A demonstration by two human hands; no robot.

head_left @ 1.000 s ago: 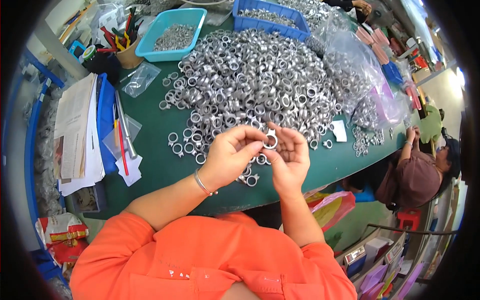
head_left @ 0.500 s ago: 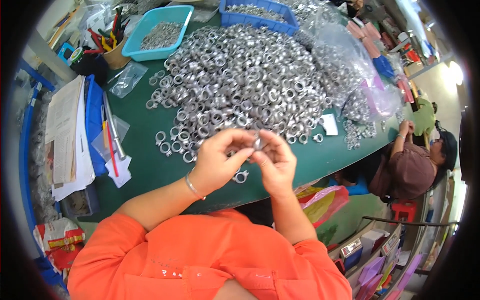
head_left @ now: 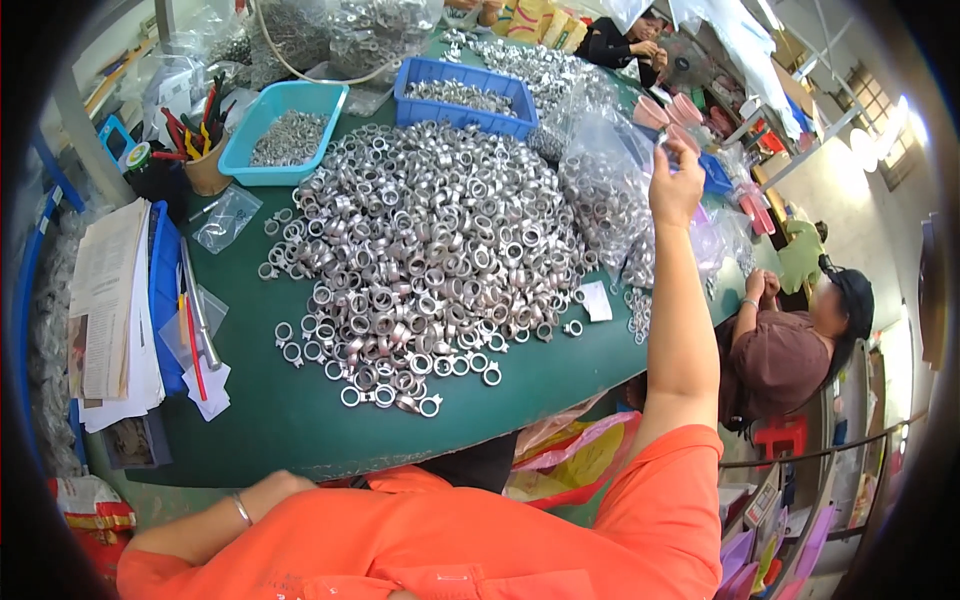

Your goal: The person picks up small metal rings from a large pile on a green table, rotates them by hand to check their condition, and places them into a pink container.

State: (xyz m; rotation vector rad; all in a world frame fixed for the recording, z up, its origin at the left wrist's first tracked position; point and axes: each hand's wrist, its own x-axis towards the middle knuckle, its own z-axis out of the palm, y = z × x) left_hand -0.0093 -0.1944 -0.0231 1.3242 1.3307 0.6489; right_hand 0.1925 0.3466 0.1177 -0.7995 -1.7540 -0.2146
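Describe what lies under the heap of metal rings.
The heap of metal rings rests on a green tabletop, which shows around its near edge and through some outlying rings. Beneath the middle, the rings cover the surface, so anything buried there cannot be seen.

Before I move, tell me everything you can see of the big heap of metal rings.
The heap of rings is a broad, loose mound of grey, metallic-looking pieces, some with small projecting tabs. They lie at mixed angles, overlapping thickly in the middle and thinning to scattered singles at the near and left edges. It rests on the green tabletop, in front of the blue bin; whether they touch is unclear. Neither the left hand nor the right hand touches it.
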